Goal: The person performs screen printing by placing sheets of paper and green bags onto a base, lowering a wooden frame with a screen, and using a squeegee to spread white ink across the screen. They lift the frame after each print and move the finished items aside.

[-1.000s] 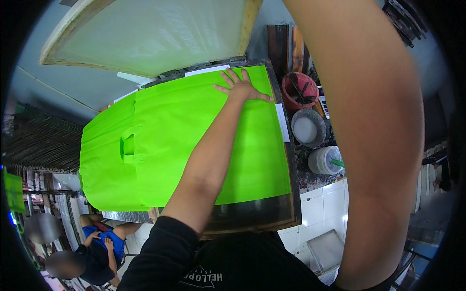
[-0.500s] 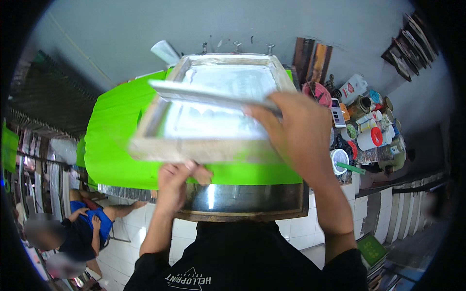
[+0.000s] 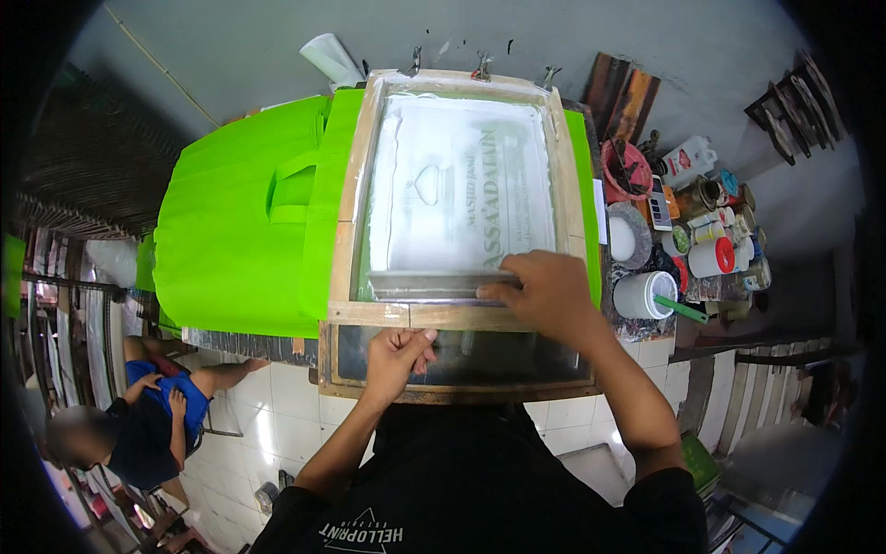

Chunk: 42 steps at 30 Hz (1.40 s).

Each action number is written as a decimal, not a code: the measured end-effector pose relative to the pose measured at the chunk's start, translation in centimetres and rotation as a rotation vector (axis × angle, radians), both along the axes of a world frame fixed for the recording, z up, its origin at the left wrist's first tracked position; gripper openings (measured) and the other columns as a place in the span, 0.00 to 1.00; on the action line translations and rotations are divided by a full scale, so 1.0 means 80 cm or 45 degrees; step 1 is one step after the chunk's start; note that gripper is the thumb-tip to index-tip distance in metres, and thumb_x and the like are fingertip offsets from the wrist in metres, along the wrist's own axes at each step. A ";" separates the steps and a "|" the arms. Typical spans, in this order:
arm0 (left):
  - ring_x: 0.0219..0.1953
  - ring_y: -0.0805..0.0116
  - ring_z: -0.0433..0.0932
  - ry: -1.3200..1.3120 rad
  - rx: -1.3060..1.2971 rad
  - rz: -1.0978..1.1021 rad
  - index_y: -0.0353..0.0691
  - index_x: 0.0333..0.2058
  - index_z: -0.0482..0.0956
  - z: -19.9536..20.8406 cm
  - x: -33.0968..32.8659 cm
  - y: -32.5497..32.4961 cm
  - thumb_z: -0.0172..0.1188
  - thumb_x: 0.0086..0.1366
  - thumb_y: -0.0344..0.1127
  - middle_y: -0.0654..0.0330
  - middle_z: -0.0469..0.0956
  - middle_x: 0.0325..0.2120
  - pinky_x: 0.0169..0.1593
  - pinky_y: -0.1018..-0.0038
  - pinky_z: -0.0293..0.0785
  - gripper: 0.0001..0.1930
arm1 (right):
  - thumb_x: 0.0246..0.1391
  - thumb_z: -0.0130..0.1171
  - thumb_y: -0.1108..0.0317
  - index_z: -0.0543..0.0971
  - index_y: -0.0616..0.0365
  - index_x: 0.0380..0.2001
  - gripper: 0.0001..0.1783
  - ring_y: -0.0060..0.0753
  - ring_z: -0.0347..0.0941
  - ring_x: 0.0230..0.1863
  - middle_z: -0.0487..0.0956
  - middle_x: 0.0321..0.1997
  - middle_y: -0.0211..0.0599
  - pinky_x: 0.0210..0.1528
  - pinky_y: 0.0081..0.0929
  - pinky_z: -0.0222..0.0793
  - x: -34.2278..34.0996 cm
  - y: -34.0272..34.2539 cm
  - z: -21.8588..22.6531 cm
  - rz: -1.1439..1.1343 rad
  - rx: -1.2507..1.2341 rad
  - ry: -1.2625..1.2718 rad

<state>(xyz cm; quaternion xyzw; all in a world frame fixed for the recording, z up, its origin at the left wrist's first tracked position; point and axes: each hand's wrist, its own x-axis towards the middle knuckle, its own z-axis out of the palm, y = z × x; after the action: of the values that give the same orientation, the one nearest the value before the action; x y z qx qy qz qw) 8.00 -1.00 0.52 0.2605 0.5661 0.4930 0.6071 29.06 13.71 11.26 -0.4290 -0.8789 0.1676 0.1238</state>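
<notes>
A wooden-framed printing screen (image 3: 343, 263) lies over bright green fabric on the bench, white ink spread across its mesh. Printed lettering and a drawn shape show faintly through the ink. My right hand (image 3: 544, 294) grips the right end of a long squeegee (image 3: 429, 286), which rests on the mesh along the near side of the frame. Just below the frame's near rail is my left hand (image 3: 399, 358), fingers curled in with nothing visible in them; whether it touches the rail I cannot tell. A green bag (image 3: 235, 231) with a cut handle lies left of the screen.
Metal clamps (image 3: 482, 66) stand at the screen's far edge. To the right are a white ink tub (image 3: 643, 295) with a green-handled tool (image 3: 681, 310), a phone (image 3: 660, 205) and several jars. A dark glossy panel (image 3: 498, 355) fronts the bench. Another person (image 3: 152, 415) sits at left.
The screen, tilted up before, now lies flat. The squeegee came down from above the mesh to its near side with my right hand. My left hand has moved right and let go of the frame.
</notes>
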 end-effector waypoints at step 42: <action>0.39 0.45 0.83 1.695 0.717 -0.426 0.36 0.45 0.86 0.081 -0.129 0.440 0.69 0.59 0.40 0.42 0.84 0.36 0.49 0.58 0.77 0.18 | 0.47 0.64 0.29 0.86 0.56 0.35 0.37 0.46 0.84 0.36 0.86 0.35 0.44 0.40 0.41 0.78 -0.080 0.318 -0.065 -0.221 0.485 -0.144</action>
<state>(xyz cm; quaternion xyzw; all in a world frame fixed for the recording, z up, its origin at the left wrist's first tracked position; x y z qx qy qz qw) -2.34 34.24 7.00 0.7328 0.6193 0.2584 0.1127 22.63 39.15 6.10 -0.4808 -0.8600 -0.0371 0.1669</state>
